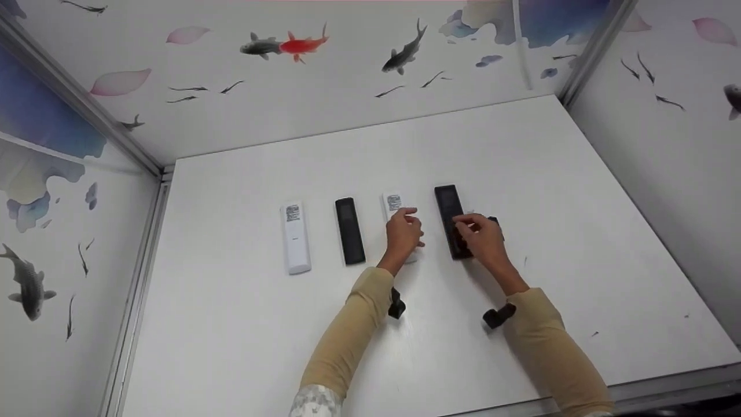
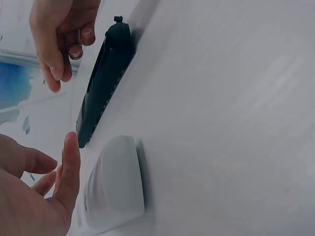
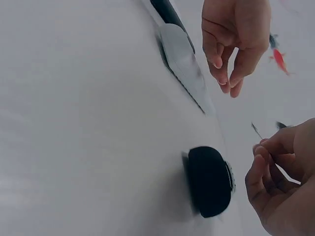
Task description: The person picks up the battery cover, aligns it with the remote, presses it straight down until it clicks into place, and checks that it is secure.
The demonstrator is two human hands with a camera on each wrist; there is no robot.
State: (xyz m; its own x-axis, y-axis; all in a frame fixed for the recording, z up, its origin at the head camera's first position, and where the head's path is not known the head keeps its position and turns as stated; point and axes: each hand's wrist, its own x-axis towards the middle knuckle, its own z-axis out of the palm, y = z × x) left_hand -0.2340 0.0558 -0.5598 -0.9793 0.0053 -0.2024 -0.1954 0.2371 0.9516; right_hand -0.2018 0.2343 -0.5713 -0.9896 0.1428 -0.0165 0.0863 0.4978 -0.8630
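Four slim remote controls lie in a row on the white table. In the head view, a white remote (image 1: 296, 243) is farthest left, then a black remote (image 1: 350, 231). My left hand (image 1: 403, 233) hovers over another white remote (image 1: 393, 201), covering its middle; its fingers are loosely bent with nothing seen between them. My right hand (image 1: 481, 234) is over the lower half of the rightmost black remote (image 1: 448, 202). In the right wrist view, the right hand (image 3: 283, 182) has thumb and fingertips brought together; whether something small sits between them is hidden.
A small black piece (image 1: 495, 222) shows beside the right hand, partly hidden by it. Each sleeve carries a black wrist camera (image 1: 396, 304). White walls (image 1: 324, 92) printed with fish and petals stand around the table (image 1: 231, 347).
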